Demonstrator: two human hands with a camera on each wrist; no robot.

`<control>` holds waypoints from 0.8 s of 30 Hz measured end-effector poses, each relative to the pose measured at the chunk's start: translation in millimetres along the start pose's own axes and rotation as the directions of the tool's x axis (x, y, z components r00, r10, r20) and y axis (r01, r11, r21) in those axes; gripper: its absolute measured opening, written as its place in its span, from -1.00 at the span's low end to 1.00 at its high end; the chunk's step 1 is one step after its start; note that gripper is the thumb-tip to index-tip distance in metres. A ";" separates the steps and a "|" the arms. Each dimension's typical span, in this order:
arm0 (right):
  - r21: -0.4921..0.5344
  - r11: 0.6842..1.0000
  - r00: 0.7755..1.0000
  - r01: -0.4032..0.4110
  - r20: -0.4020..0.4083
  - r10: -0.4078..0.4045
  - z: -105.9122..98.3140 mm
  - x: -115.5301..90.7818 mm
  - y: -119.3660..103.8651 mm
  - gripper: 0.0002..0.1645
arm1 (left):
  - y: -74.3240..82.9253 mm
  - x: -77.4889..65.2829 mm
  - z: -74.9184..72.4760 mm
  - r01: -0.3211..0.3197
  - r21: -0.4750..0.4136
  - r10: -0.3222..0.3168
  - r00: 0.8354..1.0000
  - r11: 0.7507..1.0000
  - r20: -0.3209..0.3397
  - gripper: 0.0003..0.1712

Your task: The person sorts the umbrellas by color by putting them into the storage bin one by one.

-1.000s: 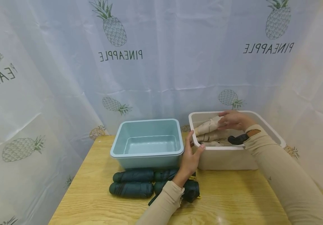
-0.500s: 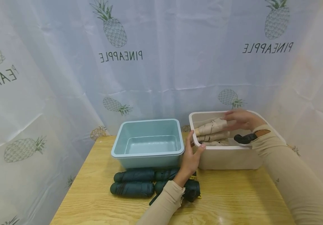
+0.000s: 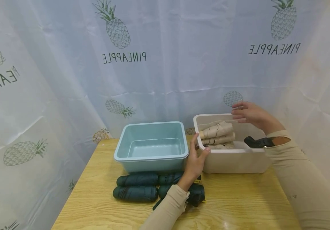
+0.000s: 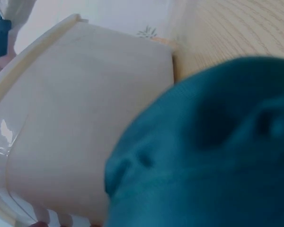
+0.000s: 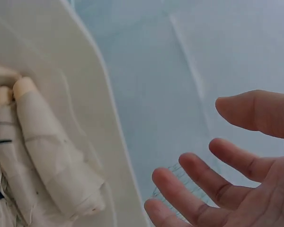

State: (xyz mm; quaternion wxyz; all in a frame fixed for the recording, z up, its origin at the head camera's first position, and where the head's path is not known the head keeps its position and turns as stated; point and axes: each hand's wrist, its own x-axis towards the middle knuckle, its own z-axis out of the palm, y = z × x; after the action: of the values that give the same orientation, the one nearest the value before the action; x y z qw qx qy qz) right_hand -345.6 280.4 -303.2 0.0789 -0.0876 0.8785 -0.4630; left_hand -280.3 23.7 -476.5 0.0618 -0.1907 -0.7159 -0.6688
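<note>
My left hand point(image 3: 195, 163) grips the front left corner of a white plastic bin point(image 3: 234, 162), thumb at the front and fingers along its side. In that bin several folded beige umbrellas point(image 3: 217, 130) lie side by side against the left end; the right wrist view shows their pale handle ends point(image 5: 24, 86). Over the bin's back rim hovers my right hand point(image 3: 252, 114), fingers spread and holding nothing. Several folded dark green umbrellas point(image 3: 134, 193) lie in two rows on the table, partly hidden by my left forearm. One dark umbrella point(image 4: 203, 151) looms large in the left wrist view.
A light blue plastic bin point(image 3: 150, 164) with nothing in it stands left of the white one, behind the dark umbrellas. The wooden table point(image 3: 234, 198) backs onto a curtain point(image 3: 168, 70) printed with pineapples, which also hangs at both sides.
My right hand has let go of the top beige umbrella, leaving it on the others, and has risen up and to the right out of the bin. My left hand has stayed put.
</note>
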 end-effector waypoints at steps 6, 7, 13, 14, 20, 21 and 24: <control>0.057 0.990 0.986 0.131 -0.115 -0.124 13.5 -27.0 -11.9 -0.29 | -0.2 2.0 -0.3 -0.010 0.001 0.010 1.000 1.000 -0.006 -0.14; 0.097 0.982 0.978 0.162 -0.146 -0.147 16.8 -31.9 -12.9 -0.35 | -0.1 2.5 -0.4 -0.012 -0.001 0.012 1.000 1.000 -0.006 -0.14; 0.419 0.809 0.908 0.412 -0.262 -0.326 37.2 -51.4 -8.7 -0.72 | 2.5 2.1 -1.6 0.003 0.002 -0.003 1.000 1.000 0.003 -0.14; 0.438 0.788 0.900 0.433 -0.265 -0.347 40.5 -53.5 -6.6 -0.74 | 3.3 1.7 -1.8 0.009 0.004 -0.009 1.000 1.000 0.006 -0.14; 0.400 0.790 0.886 0.464 -0.221 -0.408 60.3 -67.2 6.1 -0.74 | 10.1 0.1 -2.1 0.053 0.001 -0.053 0.998 0.999 0.020 -0.16; 0.398 0.791 0.886 0.464 -0.215 -0.411 63.6 -69.5 7.6 -0.74 | 11.5 -0.2 -2.1 0.061 -0.002 -0.061 0.998 0.998 0.023 -0.16; 0.373 0.801 0.883 0.468 -0.220 -0.414 74.0 -73.0 10.0 -0.74 | 16.1 -0.9 -3.1 0.082 -0.001 -0.082 0.996 0.997 0.022 -0.17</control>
State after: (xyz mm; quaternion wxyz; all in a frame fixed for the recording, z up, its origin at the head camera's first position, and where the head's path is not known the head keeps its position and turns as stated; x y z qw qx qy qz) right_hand -259.2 243.3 -348.7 -0.0706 -0.2411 0.7181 -0.6490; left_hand -274.2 21.0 -461.5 0.0265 -0.1684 -0.7233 -0.6692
